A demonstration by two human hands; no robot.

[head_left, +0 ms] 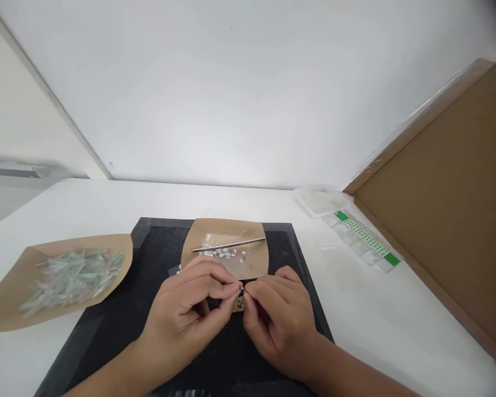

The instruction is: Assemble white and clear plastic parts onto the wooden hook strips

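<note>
My left hand (190,311) and my right hand (279,320) meet over a black mat (149,325), fingertips pinched together around a tiny dark part (241,298) too small to name. Just beyond them lies a brown paper tray (254,264) with several small white pieces (223,253) and metal tweezers (229,245) lying across it. Both hands have their fingers curled and closed.
A second brown paper tray (8,314) at the left holds a heap of pale green clear strips (72,275). At the right lie a clear compartment box with a green strip (366,240), a clear lid (320,199) and a large cardboard sheet (450,204). White wall behind.
</note>
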